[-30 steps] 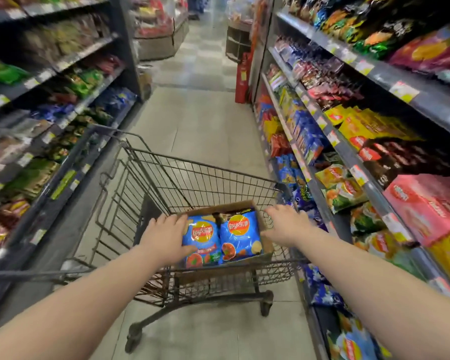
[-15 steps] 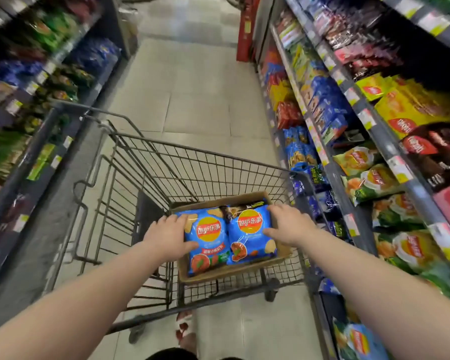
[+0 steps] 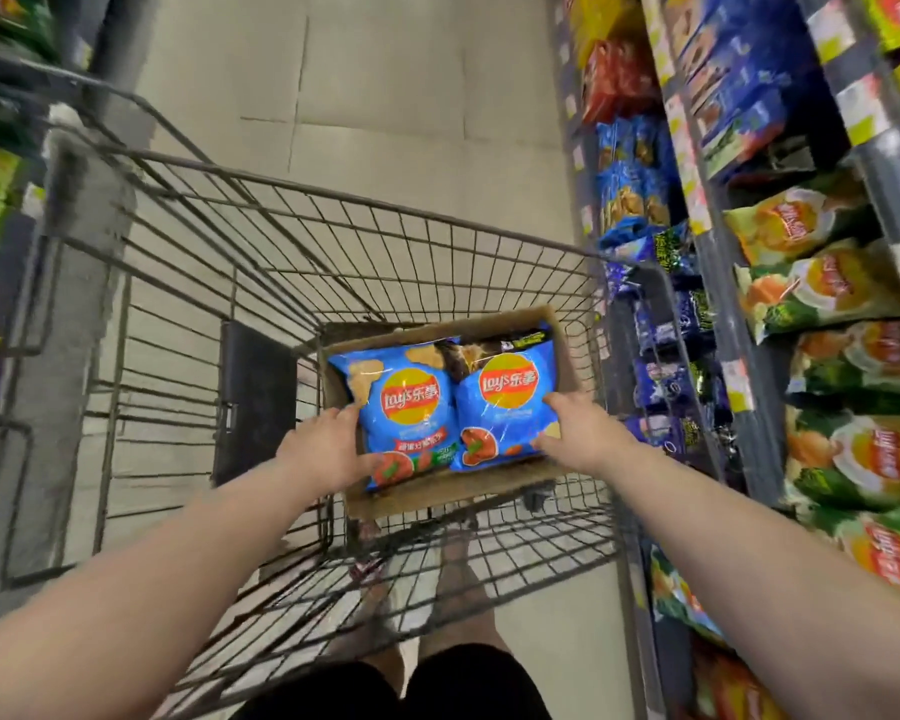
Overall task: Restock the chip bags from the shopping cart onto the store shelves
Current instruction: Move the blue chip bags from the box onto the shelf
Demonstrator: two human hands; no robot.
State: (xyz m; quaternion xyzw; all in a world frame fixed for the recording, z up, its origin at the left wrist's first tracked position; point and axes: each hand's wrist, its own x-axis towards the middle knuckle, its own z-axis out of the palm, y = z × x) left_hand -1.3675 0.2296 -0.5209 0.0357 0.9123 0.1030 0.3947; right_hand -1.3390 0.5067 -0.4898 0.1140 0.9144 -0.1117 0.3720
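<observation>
Blue chip bags (image 3: 411, 407) in cart (image 3: 385, 207); left hand (image 3: 323, 449), right hand (image 3: 583, 433) grip them.

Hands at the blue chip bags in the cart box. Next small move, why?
Probably grip and lift both clear of the cardboard box: the left hand touches the outer edge of the left blue bag, the right hand that of the right blue bag; both lie face-up inside, and no firm grip shows.

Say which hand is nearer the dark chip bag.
Right. Right hand grips the right Lay's bag, just below the dark chip bag; left hand grips the left Lay's bag, farther off.
</observation>
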